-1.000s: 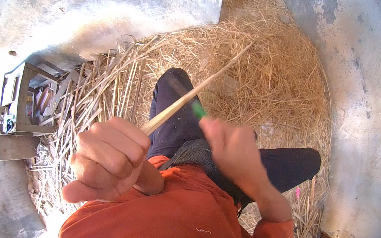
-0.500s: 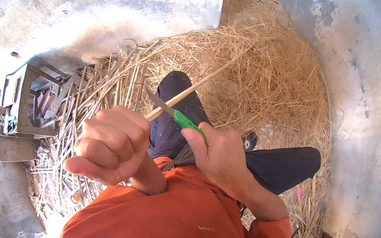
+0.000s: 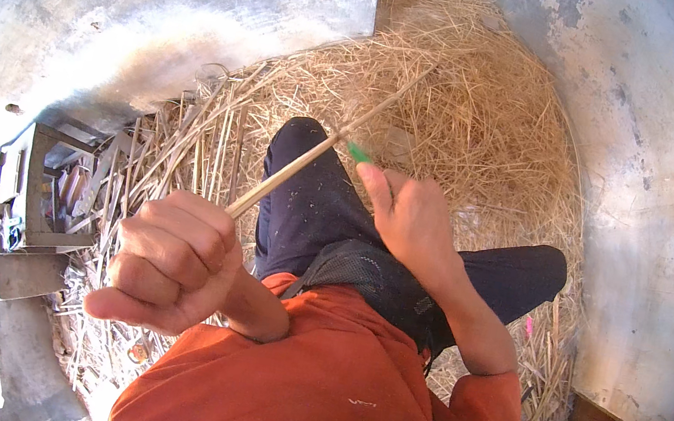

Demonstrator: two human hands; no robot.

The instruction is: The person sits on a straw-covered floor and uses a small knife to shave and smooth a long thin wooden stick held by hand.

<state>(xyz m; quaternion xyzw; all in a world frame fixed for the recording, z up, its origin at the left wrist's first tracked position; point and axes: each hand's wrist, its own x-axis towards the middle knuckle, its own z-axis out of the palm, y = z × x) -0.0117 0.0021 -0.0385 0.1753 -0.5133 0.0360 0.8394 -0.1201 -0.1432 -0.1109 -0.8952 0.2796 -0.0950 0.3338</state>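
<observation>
My left hand is closed in a fist around the near end of a thin, pale wooden stick. The stick slants up and away to the right, over my dark trouser leg and out above the straw. In my right hand I grip a knife by its green handle, with my thumb along it. The knife sits beside the stick, around its middle; its blade is hard to make out here. Small pale shavings dot the dark trousers under the stick.
Loose straw covers the ground ahead. Longer dry stalks lie at the left, next to a worn wooden frame holding odds and ends. Weathered pale walls close in on the right and at the far left.
My right hand with the knife has moved away from me, farther along the stick. My left hand has shifted slightly left and nearer, still holding the stick.
</observation>
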